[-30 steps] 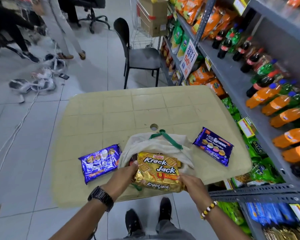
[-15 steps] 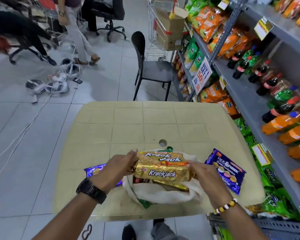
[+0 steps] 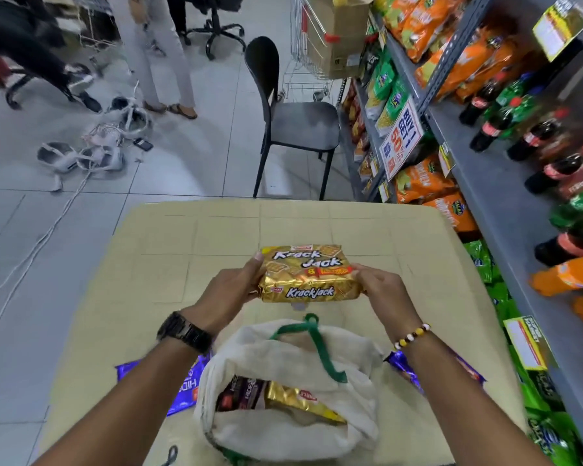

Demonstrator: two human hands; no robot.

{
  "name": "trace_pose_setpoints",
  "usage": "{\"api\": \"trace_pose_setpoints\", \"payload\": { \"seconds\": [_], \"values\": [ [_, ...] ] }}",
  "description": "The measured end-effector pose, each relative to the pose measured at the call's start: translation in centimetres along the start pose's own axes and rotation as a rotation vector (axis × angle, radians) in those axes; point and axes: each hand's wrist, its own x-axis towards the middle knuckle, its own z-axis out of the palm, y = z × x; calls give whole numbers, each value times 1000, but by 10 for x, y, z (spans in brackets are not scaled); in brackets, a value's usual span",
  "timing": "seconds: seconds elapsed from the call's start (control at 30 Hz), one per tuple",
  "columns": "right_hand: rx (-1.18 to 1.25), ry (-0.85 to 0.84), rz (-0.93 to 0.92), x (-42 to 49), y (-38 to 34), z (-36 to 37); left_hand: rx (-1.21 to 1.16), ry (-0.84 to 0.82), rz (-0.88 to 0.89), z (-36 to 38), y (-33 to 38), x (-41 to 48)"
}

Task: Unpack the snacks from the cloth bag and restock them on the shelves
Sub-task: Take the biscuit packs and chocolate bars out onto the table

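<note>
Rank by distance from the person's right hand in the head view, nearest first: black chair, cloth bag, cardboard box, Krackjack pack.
1. Krackjack pack, gripped by the right hand.
2. Cloth bag, just below, at the table's near edge.
3. Black chair, beyond the table.
4. Cardboard box, behind the chair, farthest.

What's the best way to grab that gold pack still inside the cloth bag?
Pinch the gold pack across its narrow width at the exposed left end, reaching down through the open mouth of the cloth bag. Its right end is tucked under the fabric, and a dark pack lies against its left.
</note>
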Motion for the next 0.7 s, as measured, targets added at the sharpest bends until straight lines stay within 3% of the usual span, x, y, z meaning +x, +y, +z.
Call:
{"api": "trace_pose_setpoints", "payload": {
  "seconds": [0.33, 0.53, 0.7],
  "values": [
    [-108, -103, 87, 134, 63, 32, 136, 20, -102, 14, -59, 135],
    [-229, -233, 149, 137, 103, 47, 315, 22, -276, 40, -71, 122],
    [-290, -404, 165, 125, 118, 50, 339, -105, -232, 43, -83, 113]
  ]
}}
